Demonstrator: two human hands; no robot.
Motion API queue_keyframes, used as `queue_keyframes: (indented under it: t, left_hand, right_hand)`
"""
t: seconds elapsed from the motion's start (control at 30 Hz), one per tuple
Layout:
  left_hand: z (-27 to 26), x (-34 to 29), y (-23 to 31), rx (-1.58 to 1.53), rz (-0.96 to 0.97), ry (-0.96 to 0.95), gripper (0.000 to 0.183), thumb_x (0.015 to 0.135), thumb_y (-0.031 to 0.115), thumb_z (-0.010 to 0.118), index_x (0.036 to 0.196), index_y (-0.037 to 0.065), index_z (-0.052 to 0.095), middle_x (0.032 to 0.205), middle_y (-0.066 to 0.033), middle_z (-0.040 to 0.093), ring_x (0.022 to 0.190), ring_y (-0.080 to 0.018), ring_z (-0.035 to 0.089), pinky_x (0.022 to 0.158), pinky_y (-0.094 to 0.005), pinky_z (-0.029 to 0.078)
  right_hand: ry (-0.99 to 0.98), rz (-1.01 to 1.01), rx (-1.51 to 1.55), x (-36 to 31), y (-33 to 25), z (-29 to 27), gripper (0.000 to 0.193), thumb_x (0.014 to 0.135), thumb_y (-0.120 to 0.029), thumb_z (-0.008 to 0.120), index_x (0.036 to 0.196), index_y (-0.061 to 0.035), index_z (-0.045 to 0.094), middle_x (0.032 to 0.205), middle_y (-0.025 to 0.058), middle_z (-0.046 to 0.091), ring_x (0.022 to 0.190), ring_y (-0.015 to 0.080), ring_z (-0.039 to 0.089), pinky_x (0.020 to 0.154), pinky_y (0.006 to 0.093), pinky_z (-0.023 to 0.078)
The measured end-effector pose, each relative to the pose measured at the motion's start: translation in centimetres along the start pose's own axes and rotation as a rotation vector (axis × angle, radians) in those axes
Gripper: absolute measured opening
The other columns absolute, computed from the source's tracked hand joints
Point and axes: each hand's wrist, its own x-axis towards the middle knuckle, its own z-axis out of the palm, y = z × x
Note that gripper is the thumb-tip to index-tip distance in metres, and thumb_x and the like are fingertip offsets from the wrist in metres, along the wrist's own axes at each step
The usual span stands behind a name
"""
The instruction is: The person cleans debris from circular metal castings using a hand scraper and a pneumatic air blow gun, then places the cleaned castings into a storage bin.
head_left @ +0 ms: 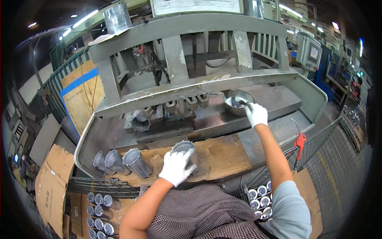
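My left hand (176, 166), in a white glove, is wrapped round the upper part of a ribbed grey metal cylinder (184, 146) standing on a wooden board (223, 153). Its fingers lie across the near side of the rim. At the right, my gloved right hand (257, 114) is closed at the edge of a round metal bowl (234, 110). Something dark and thin shows by its fingertips over the bowl; its kind is hard to make out. Inside the bowl is something pale and shiny. Left of my left hand, several similar cylinders (137, 163) lean in a row.
A grey machine frame (191, 85) spans the far side, with a metal fixture (165, 131) beneath it. A red air gun (299, 141) hangs at the right on wire mesh. Below left, a cardboard box (53, 187) stands beside several finished-looking cylinders (98, 211); more sit in a crate (260, 197) below right.
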Motion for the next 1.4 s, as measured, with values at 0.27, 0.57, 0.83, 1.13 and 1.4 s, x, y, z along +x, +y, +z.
queue_keyframes:
  t: [0.27,0.57,0.83,1.13,1.4]
  left_hand:
    - [0.7,-0.3,-0.4,0.000,0.058,0.113,0.062,0.078,0.039,0.070,0.132,0.013,0.054,0.135,-0.0127,0.053,0.126,-0.0310,0.049,0.100,-0.0469,0.036]
    - [-0.4,-0.9,-1.0,0.017,-0.037,0.136,0.067,0.077,0.049,0.068,0.132,0.014,0.053,0.139,-0.0175,0.049,0.127,-0.0358,0.047,0.106,-0.0534,0.030]
    - [-0.1,-0.8,-1.5,0.045,-0.377,-0.006,0.088,0.075,0.066,0.064,0.144,0.014,0.044,0.147,-0.0299,0.038,0.138,-0.0435,0.034,0.112,-0.0549,0.023]
    - [0.6,-0.3,-2.1,-0.262,-0.509,-0.211,0.073,0.075,0.066,0.065,0.124,0.012,0.060,0.112,-0.0155,0.069,0.109,-0.0308,0.063,0.101,-0.0424,0.038]
    - [-1.4,-0.5,-0.4,0.075,-0.161,-0.083,0.053,0.059,0.063,0.077,0.080,0.014,0.074,0.097,-0.0132,0.071,0.104,-0.0301,0.062,0.095,-0.0445,0.040]
  right_hand:
    - [0.088,-0.237,0.850,-3.1,-11.4,-2.7,0.033,0.089,-0.028,0.067,0.106,0.0000,0.070,0.097,0.0186,0.071,0.090,0.0312,0.069,0.081,0.0356,0.053]
    - [-0.048,-0.129,0.528,3.7,-18.5,-1.2,0.049,0.088,-0.050,0.058,0.086,-0.0021,0.070,0.081,0.0247,0.066,0.081,0.0423,0.065,0.075,0.0486,0.051]
    - [0.149,-0.084,0.477,5.9,-8.9,-0.6,0.032,0.091,-0.036,0.059,0.102,-0.0074,0.069,0.093,0.0208,0.067,0.091,0.0397,0.062,0.081,0.0472,0.048]
    - [-0.118,0.181,0.077,6.2,-0.3,-2.4,0.031,0.087,-0.037,0.058,0.101,-0.0139,0.073,0.102,0.0149,0.070,0.098,0.0342,0.066,0.086,0.0419,0.051]
    - [-0.038,0.279,0.361,3.3,3.1,0.6,0.038,0.086,-0.041,0.060,0.109,-0.0119,0.069,0.107,0.0164,0.068,0.102,0.0351,0.064,0.091,0.0434,0.049]
